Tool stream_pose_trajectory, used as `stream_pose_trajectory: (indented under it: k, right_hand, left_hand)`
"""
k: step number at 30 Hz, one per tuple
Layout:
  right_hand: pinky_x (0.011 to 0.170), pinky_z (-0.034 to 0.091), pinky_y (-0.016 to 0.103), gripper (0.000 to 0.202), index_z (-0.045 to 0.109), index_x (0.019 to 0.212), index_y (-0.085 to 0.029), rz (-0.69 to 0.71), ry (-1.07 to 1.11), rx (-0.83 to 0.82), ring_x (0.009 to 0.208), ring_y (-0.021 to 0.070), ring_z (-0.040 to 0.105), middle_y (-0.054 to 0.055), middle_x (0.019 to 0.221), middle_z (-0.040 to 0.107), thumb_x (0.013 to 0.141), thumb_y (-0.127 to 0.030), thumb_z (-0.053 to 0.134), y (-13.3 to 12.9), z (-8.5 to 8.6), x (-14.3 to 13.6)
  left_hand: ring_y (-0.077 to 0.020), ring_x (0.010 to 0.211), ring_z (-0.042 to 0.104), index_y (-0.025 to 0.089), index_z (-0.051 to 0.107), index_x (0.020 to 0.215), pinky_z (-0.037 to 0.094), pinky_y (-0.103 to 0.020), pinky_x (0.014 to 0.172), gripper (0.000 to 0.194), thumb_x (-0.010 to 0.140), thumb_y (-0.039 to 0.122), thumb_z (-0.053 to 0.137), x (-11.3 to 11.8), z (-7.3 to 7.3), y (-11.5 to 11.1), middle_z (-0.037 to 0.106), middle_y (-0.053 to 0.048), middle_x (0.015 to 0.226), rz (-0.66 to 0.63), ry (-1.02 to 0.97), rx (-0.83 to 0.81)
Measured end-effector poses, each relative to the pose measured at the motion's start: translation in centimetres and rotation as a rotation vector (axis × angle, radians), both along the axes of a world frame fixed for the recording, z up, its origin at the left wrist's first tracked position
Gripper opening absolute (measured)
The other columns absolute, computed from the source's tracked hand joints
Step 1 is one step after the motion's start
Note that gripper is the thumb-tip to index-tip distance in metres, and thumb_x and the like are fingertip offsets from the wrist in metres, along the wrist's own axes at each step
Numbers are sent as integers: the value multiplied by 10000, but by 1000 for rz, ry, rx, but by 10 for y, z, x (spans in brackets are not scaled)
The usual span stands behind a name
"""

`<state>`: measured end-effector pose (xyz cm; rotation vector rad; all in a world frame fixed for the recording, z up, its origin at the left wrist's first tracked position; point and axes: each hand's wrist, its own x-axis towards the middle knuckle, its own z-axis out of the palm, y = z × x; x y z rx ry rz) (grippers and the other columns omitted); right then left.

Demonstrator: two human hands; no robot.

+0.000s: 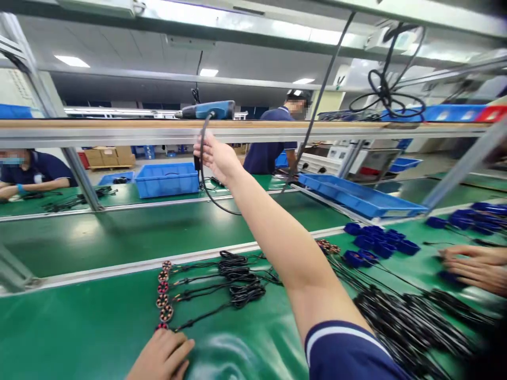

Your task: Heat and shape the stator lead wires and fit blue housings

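My right hand (217,158) reaches up under the raised shelf, fingers stretched and slightly bent. A black cord (203,177) crosses in front of those fingers; I cannot tell whether they touch it. The cord runs from a blue heat-gun-like tool (216,110) lying on the shelf above. Low on the green mat rests my left hand (164,356), its fingers curled together beside the bottom of a column of small copper-wound motor stators (162,301). What lies under those fingers is hidden. Black cables (237,279), bundled in coils, extend rightward from the stators.
The shelf edge (138,136) crosses above the bench. At right are blue plastic housings (374,240), heaped black cables (407,322) and another person's hand (477,266). A shallow blue tray (356,198) stands beyond, and a blue crate (168,180) farther back. Two co-workers are across the bench.
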<state>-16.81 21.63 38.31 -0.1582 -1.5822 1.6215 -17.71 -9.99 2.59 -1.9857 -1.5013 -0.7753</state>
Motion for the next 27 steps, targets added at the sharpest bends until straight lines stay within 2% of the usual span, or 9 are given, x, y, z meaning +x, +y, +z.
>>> stream_pose_trajectory:
  k: [3,5,9,12,15,17,21,24,27]
  right_hand:
    - [537,428,197,261,653,976,-207,-73,206,-150,574,75,502,-44,712,579,926,-462,680,-21,9,-22]
    - [494,378,189,225,666,1008,-220,-82,288,-118,570,70,480,-46,724,565,917,-425,682,-40,3,-22]
    - [645,552,265,562,674,1094,-217,4,294,4,886,168,660,49,968,674,874,-724,571,-59,-5,-6]
    - [780,614,408,700,657,962,-188,-41,255,24,1061,262,671,111,987,681,877,-839,413,-48,17,1]
    - [859,594,457,507,601,851,-208,-73,201,29,1105,253,657,122,1030,690,971,-672,438,-44,42,2]
    - [894,577,435,351,562,806,-218,-77,175,9,1115,223,648,129,1103,688,1002,-496,475,-58,44,5]
    - [905,558,413,207,599,925,-221,-72,130,-4,1056,181,654,65,1089,685,976,-390,492,-118,6,32]
    - [908,555,355,334,633,984,-212,-98,160,-31,908,133,659,-12,887,651,960,-528,526,-162,-43,71]
    - [884,590,338,382,681,961,-215,-186,86,-84,874,165,671,1,807,641,903,-590,645,-192,-101,123]
  left_hand:
    - [-151,717,658,202,634,1118,514,-313,689,306,1039,177,340,1,-9,2,721,-43,872,-60,-19,7]
    - [-144,665,617,193,628,1114,462,-313,627,291,1048,172,346,3,-19,4,702,-33,831,-111,-5,11]
    - [-122,594,545,205,635,975,392,-293,578,192,1061,330,517,15,-47,7,636,10,710,-157,61,-79]
    - [-93,519,452,206,553,765,373,-259,556,326,996,410,659,25,-61,6,534,59,596,-172,82,-127]
    - [-106,578,475,210,542,789,368,-279,574,313,933,396,750,31,-56,-3,539,67,638,-196,66,-148]
    - [-130,645,508,214,564,862,361,-308,593,266,903,356,784,34,-43,-13,566,61,690,-208,75,-191]
    - [-160,745,552,183,593,994,391,-336,662,303,904,422,756,41,-15,-34,637,25,833,-185,97,-378]
    - [-187,888,602,144,597,1118,425,-342,774,444,904,514,720,45,-2,-44,686,-48,1044,-160,90,-502]
    - [-188,790,602,154,622,980,418,-354,725,307,938,449,695,43,21,-52,686,-44,905,-187,109,-541]
